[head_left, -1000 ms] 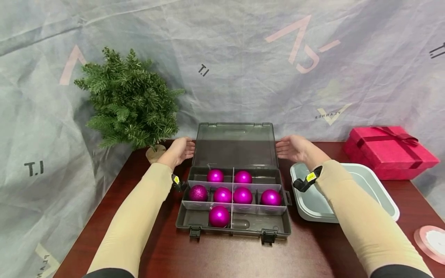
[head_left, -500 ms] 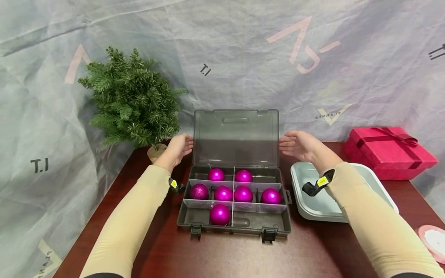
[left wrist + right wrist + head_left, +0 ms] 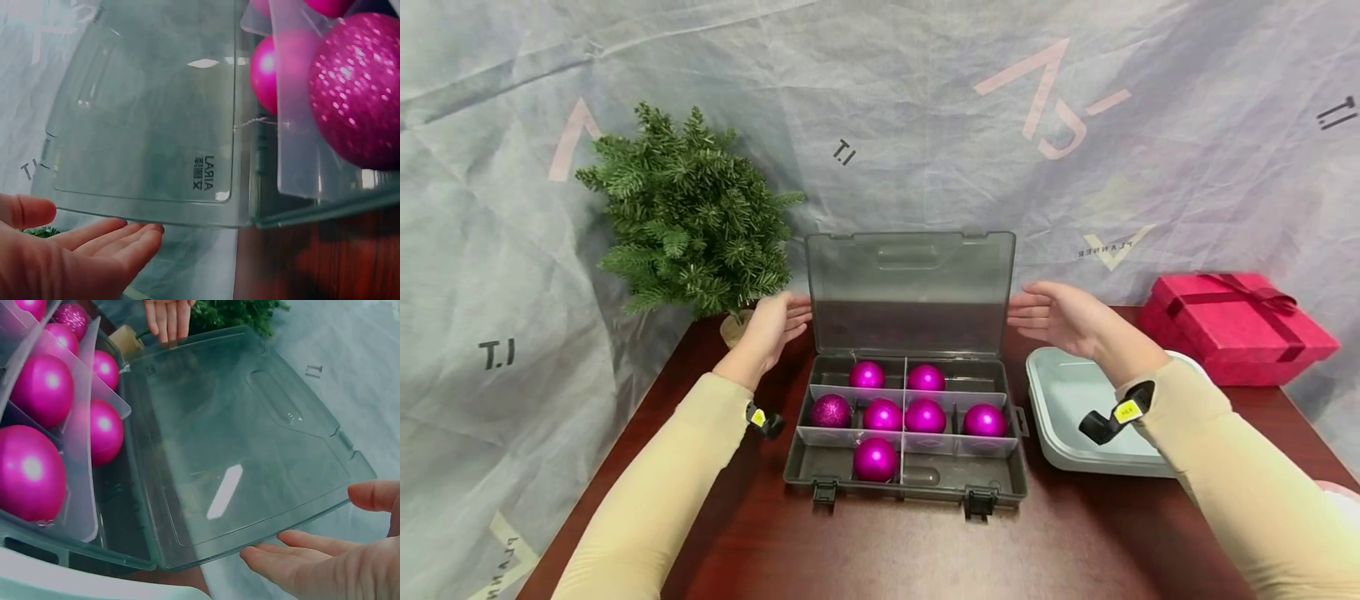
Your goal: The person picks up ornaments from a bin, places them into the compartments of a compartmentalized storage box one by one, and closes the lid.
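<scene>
A clear grey compartment box (image 3: 955, 471) stands on the table with several shiny magenta baubles (image 3: 876, 459) in its sections. One of them is a glittery bauble (image 3: 831, 411) at the left. The hinged lid (image 3: 910, 325) stands raised at the back. My left hand (image 3: 772, 327) is at the lid's left edge, and my right hand (image 3: 1060, 317) is at its right edge. In the left wrist view the fingers (image 3: 119, 247) are straight along the lid's border. The right wrist view has the thumb and straight fingers (image 3: 294, 553) touching the lid's side edge.
Behind the left hand stands a small artificial fir tree (image 3: 692, 217). A pale blue-grey basin (image 3: 1052, 425) sits right of the box, partly under my right arm. Farther right is a red gift box (image 3: 1232, 325). A printed grey cloth (image 3: 910, 125) hangs behind the table.
The lid has swung up from leaning back to about upright, toward me. Both hands have kept to its side edges and moved slightly apart. The baubles stay in place.
</scene>
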